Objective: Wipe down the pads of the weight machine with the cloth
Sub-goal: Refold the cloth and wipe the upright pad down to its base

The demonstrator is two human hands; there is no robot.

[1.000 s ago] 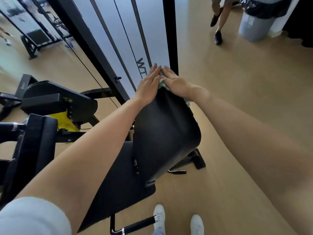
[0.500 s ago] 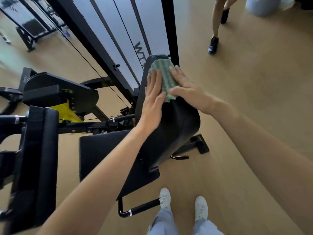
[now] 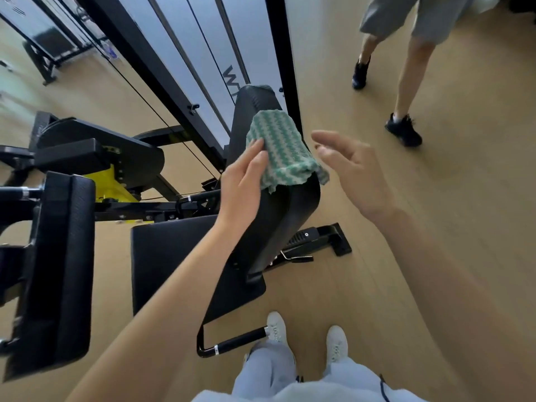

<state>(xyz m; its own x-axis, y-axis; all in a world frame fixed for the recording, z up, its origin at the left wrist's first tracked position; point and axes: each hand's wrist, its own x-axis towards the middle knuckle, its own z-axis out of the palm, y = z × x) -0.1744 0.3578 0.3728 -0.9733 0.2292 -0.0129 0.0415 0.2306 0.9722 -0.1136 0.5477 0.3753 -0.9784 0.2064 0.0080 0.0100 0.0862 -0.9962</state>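
Note:
A green-and-white patterned cloth [image 3: 282,149] lies draped over the upper part of the black back pad [image 3: 290,216] of the weight machine. My left hand [image 3: 243,187] rests with flat fingers against the cloth's left edge and the side of the pad. To the right of the cloth, my right hand [image 3: 353,172] hovers with its fingers spread, holding nothing and clear of both cloth and pad. The black seat pad [image 3: 168,256] sits below and to the left of the back pad.
A tall black pad [image 3: 61,256] on an arm stands at the left, with yellow and black machine parts [image 3: 116,181] behind it. The black upright frame [image 3: 281,53] rises just behind the back pad. Another person's legs [image 3: 406,82] are at the upper right. My white shoes [image 3: 277,326] stand by a black handle bar [image 3: 232,340].
My right hand has lifted off the cloth and moved right, fingers spread. My left hand has slid to the cloth's left edge. The other person has stepped closer.

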